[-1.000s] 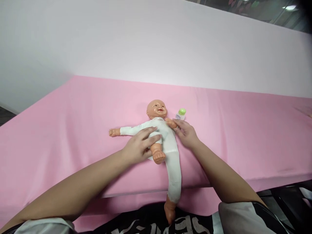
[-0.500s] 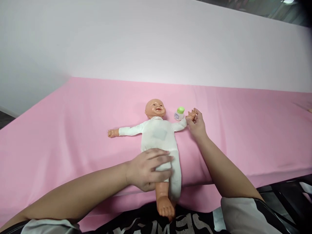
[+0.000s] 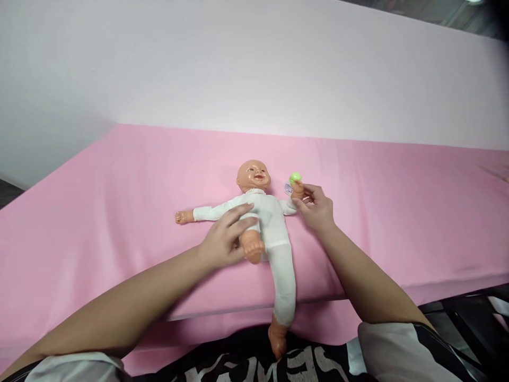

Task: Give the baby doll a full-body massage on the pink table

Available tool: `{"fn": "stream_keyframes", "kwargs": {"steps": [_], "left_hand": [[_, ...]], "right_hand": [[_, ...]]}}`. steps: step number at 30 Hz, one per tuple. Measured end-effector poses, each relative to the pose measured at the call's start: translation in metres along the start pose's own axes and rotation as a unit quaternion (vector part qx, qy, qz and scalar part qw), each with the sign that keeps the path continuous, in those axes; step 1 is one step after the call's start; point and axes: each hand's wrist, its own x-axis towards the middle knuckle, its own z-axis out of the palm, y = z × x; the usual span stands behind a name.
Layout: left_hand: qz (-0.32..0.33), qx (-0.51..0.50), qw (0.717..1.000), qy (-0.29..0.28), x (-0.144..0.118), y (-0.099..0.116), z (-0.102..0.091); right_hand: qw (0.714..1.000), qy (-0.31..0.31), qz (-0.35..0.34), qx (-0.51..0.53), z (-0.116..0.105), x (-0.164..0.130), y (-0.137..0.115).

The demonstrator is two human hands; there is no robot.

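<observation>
doll (image 3: pixel 266 223), soft cloth body, plastic limbs

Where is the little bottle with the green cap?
In the head view, the bottle stands on the pink cloth right of the doll's head, touching the doll's hand that the right hand holds.

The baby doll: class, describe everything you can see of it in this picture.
The baby doll lies face-up on the pink cloth. Bald, smiling, shiny plastic-looking head, hands and feet; white soft suit. One arm is stretched sideways; one leg is bent up, the other hangs over the cloth's edge. The left hand holds the bent leg; the right hand pinches its other hand.
</observation>
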Motion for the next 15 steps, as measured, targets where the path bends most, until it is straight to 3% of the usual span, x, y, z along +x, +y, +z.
{"fn": "stream_keyframes", "kwargs": {"steps": [3, 6, 10, 15], "left_hand": [[-0.056, -0.013, 0.998, 0.0, 0.002, -0.009, -0.003], [-0.054, -0.022, 0.998, -0.007, 0.002, -0.01, -0.002], [0.006, -0.026, 1.0, 0.002, 0.001, -0.006, 0.003], [0.111, -0.036, 0.993, -0.009, -0.003, 0.016, 0.012]], "right_hand": [[0.984, -0.094, -0.14, -0.061, 0.01, -0.008, -0.015], [0.966, -0.137, -0.208, -0.071, 0.014, -0.011, -0.022], [0.979, -0.115, -0.162, -0.051, 0.012, -0.011, -0.02], [0.998, -0.015, 0.001, 0.068, 0.002, -0.001, -0.001]]}}
